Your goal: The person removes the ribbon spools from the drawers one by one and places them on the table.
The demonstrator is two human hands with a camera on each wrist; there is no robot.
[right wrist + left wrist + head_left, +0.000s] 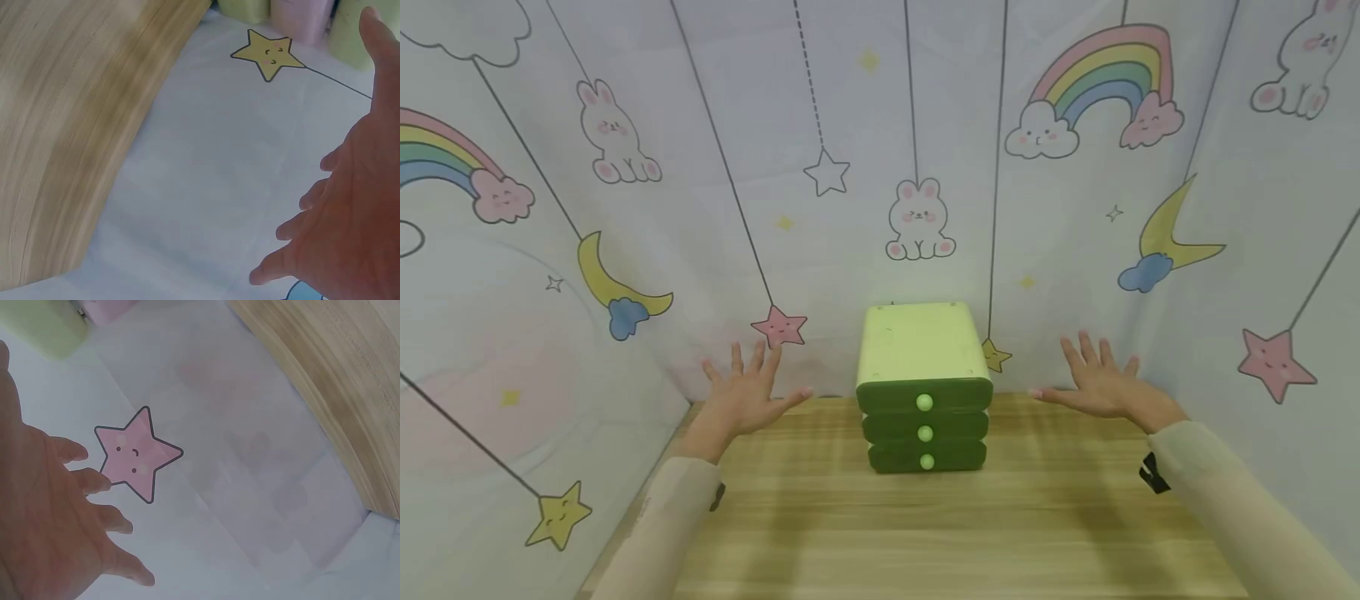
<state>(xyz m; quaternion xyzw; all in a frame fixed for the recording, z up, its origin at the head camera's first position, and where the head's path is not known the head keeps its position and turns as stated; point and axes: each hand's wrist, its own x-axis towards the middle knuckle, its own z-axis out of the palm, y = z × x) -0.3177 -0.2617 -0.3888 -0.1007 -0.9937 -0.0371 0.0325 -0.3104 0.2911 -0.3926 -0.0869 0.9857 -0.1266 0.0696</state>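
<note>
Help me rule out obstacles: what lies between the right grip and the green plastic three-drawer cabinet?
The head view shows no object between right grip and cabinet: only white fabric backdrop, printed yellow star and brown wood-grain tabletop.

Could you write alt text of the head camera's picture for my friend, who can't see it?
A person's left hand and right hand, empty and outspread, flank a green three-drawer cabinet without touching it. The cabinet stands on a wooden table before a pale backdrop printed with rabbits, stars and rainbows.
</note>
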